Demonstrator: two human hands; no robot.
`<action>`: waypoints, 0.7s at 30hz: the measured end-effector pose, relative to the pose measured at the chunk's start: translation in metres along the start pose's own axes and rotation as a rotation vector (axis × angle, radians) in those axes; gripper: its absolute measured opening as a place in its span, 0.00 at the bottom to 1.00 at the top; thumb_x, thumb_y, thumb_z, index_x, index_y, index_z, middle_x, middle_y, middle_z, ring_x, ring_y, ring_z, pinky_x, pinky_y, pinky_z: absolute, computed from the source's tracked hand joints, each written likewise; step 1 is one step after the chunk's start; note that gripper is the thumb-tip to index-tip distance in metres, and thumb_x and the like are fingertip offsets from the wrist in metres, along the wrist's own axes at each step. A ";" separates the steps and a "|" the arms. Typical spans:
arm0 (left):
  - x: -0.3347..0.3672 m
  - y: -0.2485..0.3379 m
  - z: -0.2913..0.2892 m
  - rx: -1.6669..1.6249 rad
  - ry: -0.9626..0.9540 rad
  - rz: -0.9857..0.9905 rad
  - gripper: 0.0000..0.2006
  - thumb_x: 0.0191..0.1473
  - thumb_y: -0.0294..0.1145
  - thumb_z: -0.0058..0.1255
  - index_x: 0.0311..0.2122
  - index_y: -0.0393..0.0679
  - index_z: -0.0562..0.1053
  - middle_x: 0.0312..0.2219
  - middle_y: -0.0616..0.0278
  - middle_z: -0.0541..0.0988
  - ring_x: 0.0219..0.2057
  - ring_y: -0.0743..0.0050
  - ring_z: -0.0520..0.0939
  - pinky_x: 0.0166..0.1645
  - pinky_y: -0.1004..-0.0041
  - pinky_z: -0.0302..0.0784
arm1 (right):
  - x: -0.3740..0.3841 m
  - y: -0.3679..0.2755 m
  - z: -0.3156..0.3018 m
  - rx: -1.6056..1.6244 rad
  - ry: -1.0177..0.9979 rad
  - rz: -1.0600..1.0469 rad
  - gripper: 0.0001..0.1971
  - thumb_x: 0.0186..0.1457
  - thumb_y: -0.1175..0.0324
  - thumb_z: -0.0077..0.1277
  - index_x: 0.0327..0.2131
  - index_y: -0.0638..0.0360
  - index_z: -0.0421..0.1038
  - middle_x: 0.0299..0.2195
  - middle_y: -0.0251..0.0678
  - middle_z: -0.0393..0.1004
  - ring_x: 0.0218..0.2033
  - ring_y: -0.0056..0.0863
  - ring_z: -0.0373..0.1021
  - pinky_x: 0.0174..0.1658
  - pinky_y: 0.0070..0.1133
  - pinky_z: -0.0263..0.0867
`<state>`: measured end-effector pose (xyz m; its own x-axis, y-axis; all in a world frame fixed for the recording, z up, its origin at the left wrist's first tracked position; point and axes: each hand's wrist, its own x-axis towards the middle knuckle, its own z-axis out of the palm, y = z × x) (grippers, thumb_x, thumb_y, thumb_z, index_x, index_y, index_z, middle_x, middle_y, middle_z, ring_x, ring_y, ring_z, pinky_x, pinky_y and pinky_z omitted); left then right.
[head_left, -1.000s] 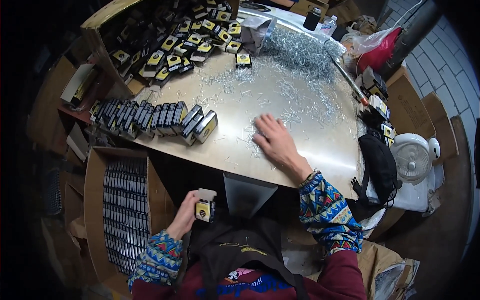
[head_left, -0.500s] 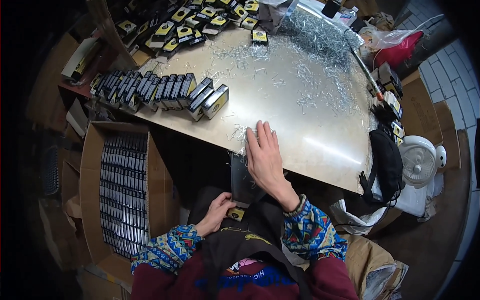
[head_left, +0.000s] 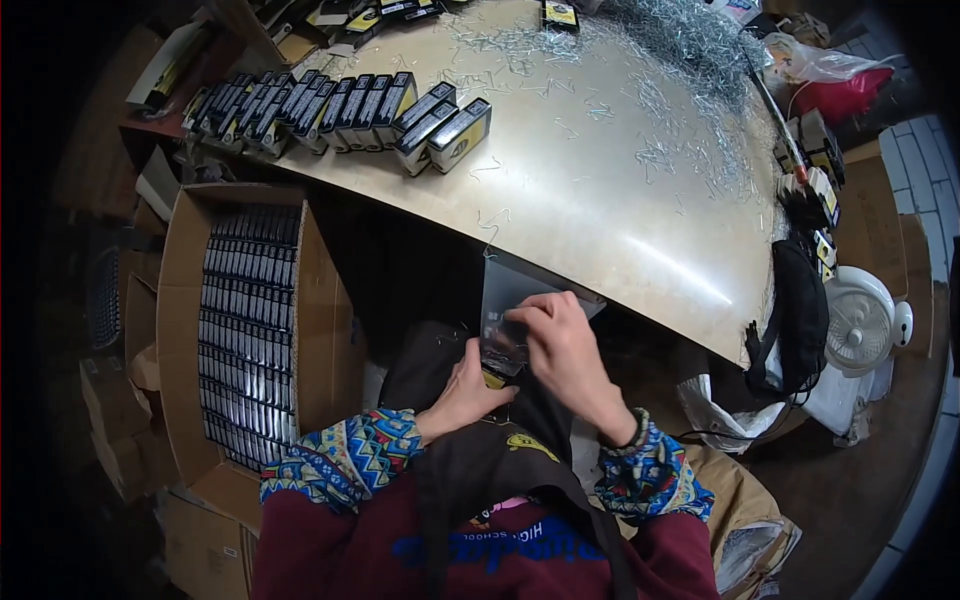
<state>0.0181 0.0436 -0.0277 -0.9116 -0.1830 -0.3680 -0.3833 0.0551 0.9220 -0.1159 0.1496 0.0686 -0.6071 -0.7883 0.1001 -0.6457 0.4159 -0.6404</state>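
Presently, the left hand (head_left: 463,392) grasps a small black-and-yellow box (head_left: 494,380) low in front of the person's body, just below the near edge of the bench; the fingers partly cover the box. The right hand (head_left: 568,345) is beside and slightly above it, fingers bent inward toward the box; whether they pinch anything cannot be told. Both forearms wear multicoloured patterned sleeve covers (head_left: 345,455) over maroon sleeves, and a dark apron (head_left: 465,480) covers the front of the body. Beyond the hands, a grey panel (head_left: 525,285) shows under the edge of the bench (head_left: 590,200). A thin bent wire (head_left: 491,230) lies at that edge, partly overhanging. On the bench, toward the left, a row of black-and-yellow boxes (head_left: 345,112) stands on edge, several leaning; the nearest ones are set at an angle to the others. Toward the far right lies a dense heap of silvery wire pieces (head_left: 690,55), with loose pieces scattered around it and one single box (head_left: 560,14) near its left side. To the left of the person, a brown carton (head_left: 328,340) holds tightly packed boxes (head_left: 250,340) in rows. At the right side are a black pouch (head_left: 795,325), a white fan (head_left: 858,322) and, farther back, a red bag (head_left: 845,97) under clear plastic.
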 end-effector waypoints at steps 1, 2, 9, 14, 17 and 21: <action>0.000 -0.002 0.002 0.032 0.034 0.051 0.33 0.41 0.32 0.63 0.49 0.34 0.56 0.36 0.42 0.75 0.42 0.40 0.77 0.45 0.55 0.72 | -0.004 0.001 0.015 -0.071 0.083 -0.041 0.17 0.42 0.84 0.48 0.39 0.62 0.73 0.37 0.42 0.70 0.41 0.42 0.65 0.43 0.29 0.63; -0.001 -0.004 0.003 0.065 0.067 0.102 0.33 0.41 0.32 0.63 0.48 0.34 0.56 0.36 0.41 0.74 0.42 0.40 0.77 0.45 0.55 0.72 | -0.008 0.001 0.025 -0.179 0.085 -0.068 0.18 0.41 0.81 0.50 0.41 0.61 0.73 0.39 0.43 0.69 0.41 0.42 0.65 0.41 0.29 0.63; 0.001 -0.010 -0.001 0.228 0.145 0.130 0.26 0.41 0.31 0.62 0.42 0.36 0.60 0.38 0.40 0.74 0.40 0.37 0.75 0.42 0.56 0.73 | -0.034 0.000 0.031 0.073 -0.173 -0.022 0.18 0.51 0.78 0.49 0.48 0.66 0.68 0.48 0.47 0.69 0.46 0.47 0.69 0.46 0.31 0.69; -0.006 -0.021 -0.025 0.297 0.137 0.134 0.24 0.45 0.34 0.60 0.47 0.38 0.67 0.35 0.45 0.76 0.39 0.44 0.79 0.41 0.62 0.75 | -0.035 0.009 0.030 0.396 -0.217 0.130 0.15 0.57 0.75 0.49 0.48 0.66 0.70 0.45 0.47 0.74 0.43 0.40 0.74 0.45 0.26 0.70; -0.014 -0.020 -0.041 0.223 0.201 0.116 0.19 0.51 0.36 0.56 0.45 0.38 0.68 0.33 0.48 0.77 0.36 0.53 0.80 0.40 0.65 0.75 | -0.028 0.005 0.017 0.498 -0.179 0.323 0.13 0.57 0.70 0.52 0.44 0.67 0.73 0.32 0.49 0.78 0.30 0.38 0.76 0.34 0.23 0.70; -0.003 0.024 -0.042 -0.091 0.097 0.017 0.21 0.58 0.42 0.50 0.50 0.39 0.65 0.38 0.49 0.76 0.40 0.60 0.79 0.44 0.68 0.72 | -0.018 -0.003 0.012 0.450 -0.309 0.293 0.12 0.59 0.71 0.52 0.44 0.68 0.73 0.30 0.42 0.79 0.30 0.22 0.76 0.34 0.19 0.71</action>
<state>0.0183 0.0040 0.0004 -0.8976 -0.2772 -0.3428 -0.3488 -0.0291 0.9367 -0.0969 0.1567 0.0595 -0.5237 -0.7931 -0.3111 -0.1729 0.4565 -0.8727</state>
